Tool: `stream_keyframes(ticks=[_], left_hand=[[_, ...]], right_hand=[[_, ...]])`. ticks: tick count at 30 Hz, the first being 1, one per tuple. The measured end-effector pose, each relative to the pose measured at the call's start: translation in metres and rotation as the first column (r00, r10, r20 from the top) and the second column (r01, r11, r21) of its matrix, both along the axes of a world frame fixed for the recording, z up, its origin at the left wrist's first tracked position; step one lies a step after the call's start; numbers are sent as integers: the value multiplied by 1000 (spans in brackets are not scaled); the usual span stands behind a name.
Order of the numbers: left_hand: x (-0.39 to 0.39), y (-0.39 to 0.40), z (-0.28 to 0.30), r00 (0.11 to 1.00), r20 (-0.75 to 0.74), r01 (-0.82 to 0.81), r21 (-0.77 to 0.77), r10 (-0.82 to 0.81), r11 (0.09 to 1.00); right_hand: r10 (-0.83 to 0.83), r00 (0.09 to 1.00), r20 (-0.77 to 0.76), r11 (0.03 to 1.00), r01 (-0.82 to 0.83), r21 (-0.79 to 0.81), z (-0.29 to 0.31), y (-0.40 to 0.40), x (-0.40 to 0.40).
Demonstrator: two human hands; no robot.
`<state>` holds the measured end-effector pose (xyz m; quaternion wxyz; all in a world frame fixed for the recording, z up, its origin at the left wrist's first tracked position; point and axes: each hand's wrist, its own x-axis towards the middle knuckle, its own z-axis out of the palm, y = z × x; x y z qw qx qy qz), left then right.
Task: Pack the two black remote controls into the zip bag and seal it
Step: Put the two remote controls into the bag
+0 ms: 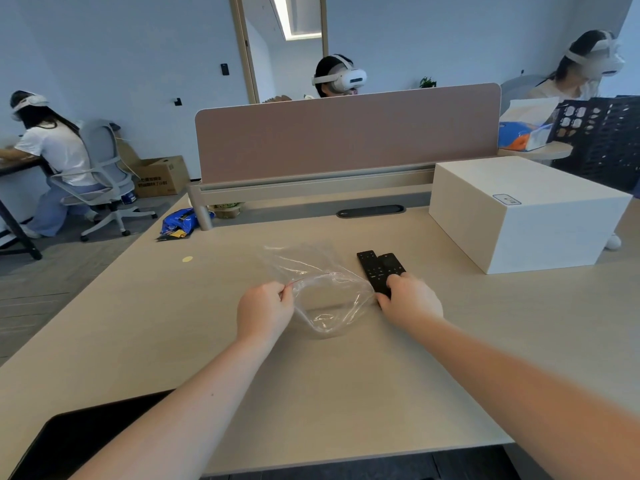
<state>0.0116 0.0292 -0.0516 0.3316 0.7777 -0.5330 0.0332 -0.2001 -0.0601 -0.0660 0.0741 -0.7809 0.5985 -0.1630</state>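
Right hand (410, 299) closes on the near ends of two black remote controls (381, 271), side by side, touching, on the desk (346, 393). Long axes run 5 to 11 o'clock. Left hand (265, 311) pinches the red-lined rim of the clear zip bag (325, 292), mouth held up. Bag sits at 9 o'clock from the remotes, just beside them. Judgement: right hand, already gripping, carries them leftward; the far ends would enter the opening first. White box (526, 213) at 2 o'clock, well apart.

Zip bag (322, 292) on the table (346, 393), two remotes (379, 270) just right, box (523, 213) farther right.
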Motion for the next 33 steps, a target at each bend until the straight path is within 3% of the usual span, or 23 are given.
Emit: stream_keyframes(ticks=[6,10,14,17,19,21,26,28,33], left_hand=[[-1,3,1,1000,27,15,19,-16,1000],[1,3,0,998,53,25,35,-27,999],[2,-1,1,998,51,24,78,-28,997],[0,-6,6,999,52,2,116,-8,993],[-2,-9,12,998,55,-20,138,12,990],[-4,-11,17,998,51,-46,153,38,987],[3,-15,24,990,-79,-107,148,120,983],[5,-15,28,982,-141,-108,137,127,985],[1,-11,30,976,-185,-107,56,116,993]], right_hand=[[8,995,-103,1000,-5,31,6,8,14],[-85,988,129,993,73,92,15,6,18],[-97,916,388,995,83,52,28,2,12],[-32,815,579,999,18,30,50,13,10],[-4,711,703,988,-105,112,68,25,9],[-11,650,760,953,-224,206,81,37,7],[-38,604,796,882,-354,311,97,53,-10],[-49,629,776,861,-367,352,102,57,-21],[12,816,578,917,-239,319,85,61,-23]])
